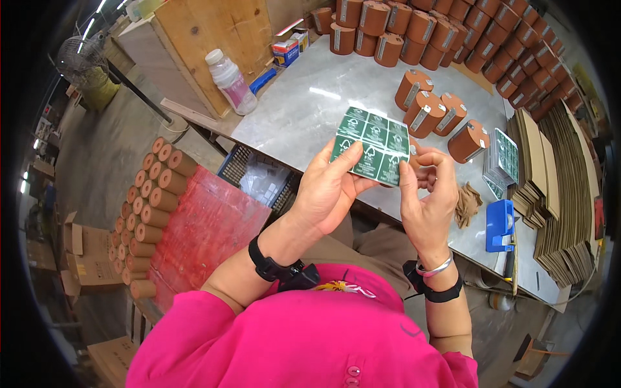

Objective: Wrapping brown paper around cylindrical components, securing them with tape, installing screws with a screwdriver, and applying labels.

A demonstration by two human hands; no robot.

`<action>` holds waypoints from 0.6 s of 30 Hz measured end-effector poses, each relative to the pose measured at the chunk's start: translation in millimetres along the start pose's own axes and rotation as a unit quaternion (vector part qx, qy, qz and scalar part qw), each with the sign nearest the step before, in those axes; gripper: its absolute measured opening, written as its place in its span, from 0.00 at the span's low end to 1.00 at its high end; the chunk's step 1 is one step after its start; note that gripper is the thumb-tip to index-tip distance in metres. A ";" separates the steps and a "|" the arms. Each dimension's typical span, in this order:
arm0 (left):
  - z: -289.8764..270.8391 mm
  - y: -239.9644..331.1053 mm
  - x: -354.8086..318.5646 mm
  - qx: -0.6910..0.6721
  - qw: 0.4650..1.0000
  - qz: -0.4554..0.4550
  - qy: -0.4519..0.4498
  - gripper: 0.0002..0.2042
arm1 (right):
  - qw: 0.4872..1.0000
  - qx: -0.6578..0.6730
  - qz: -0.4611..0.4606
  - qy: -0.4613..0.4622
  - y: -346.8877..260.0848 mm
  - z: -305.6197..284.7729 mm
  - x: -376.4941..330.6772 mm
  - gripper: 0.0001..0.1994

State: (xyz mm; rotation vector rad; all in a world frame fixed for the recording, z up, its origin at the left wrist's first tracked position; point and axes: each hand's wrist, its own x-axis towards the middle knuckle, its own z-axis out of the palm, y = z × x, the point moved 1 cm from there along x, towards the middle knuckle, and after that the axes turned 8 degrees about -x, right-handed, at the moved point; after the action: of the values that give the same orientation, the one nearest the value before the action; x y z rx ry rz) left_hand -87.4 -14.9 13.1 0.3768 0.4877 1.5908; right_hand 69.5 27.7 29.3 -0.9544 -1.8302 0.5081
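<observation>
Above the table's near edge, my left hand point(323, 191) grips a sheet of green labels point(372, 137), its thumb lying over the front. My right hand point(430, 204) has its thumb at the sheet's lower right corner, with the other fingers curled behind; whether a single label is lifted there I cannot tell. Just past my right fingers stand several reddish-brown cylinders point(425, 115) with pale strips on their sides. Another cylinder point(468, 141) sits farther right, and one more is mostly hidden behind my right hand.
More green label sheets point(506, 158) lie at the right, near a crumpled brown paper point(467, 204) and a blue tape dispenser point(499, 225). Flat cardboard point(559, 200) is stacked beyond. Cylinders point(375, 19) line the table's back. A bottle point(231, 83) stands left; tan rolls point(155, 194) rest on a red board point(207, 226).
</observation>
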 end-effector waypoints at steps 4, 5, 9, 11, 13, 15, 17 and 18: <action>5.1 -5.8 -2.3 0.008 0.998 0.055 -0.020 0.15 | 0.976 0.170 0.136 -0.015 -0.5 2.0 -6.0 0.10; 6.4 -7.1 -3.5 0.016 0.999 0.041 -0.011 0.15 | 0.980 0.167 0.107 -0.012 -1.4 2.4 -5.4 0.09; 3.9 -1.3 -11.3 0.127 0.991 -0.033 0.013 0.13 | 0.983 0.173 0.066 0.009 8.1 4.8 -1.7 0.08; 3.7 -0.4 -12.3 0.145 0.987 -0.066 0.007 0.11 | 0.987 0.149 0.065 -0.005 9.4 1.7 -2.8 0.08; 3.3 -0.8 -10.6 0.151 0.987 -0.059 0.019 0.11 | 0.990 0.126 0.064 -0.020 9.1 -1.4 -1.6 0.08; 3.9 -1.1 -9.6 0.156 0.986 -0.052 0.031 0.12 | 0.978 -0.140 -0.149 0.044 2.3 -6.6 2.2 0.10; 5.9 -0.5 -9.1 0.161 0.986 -0.024 0.039 0.10 | 0.982 -0.135 -0.126 0.031 -6.4 -9.7 -2.2 0.12; 5.9 -2.0 -9.0 0.161 0.986 -0.026 0.039 0.10 | 0.976 -0.160 -0.145 0.012 -8.8 -10.7 -3.6 0.12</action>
State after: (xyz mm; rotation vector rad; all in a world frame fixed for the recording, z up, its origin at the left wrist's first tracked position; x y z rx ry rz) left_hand -82.0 -23.3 17.5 0.5430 0.8140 1.4811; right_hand 76.5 18.8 38.1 -0.8747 -2.0234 0.0201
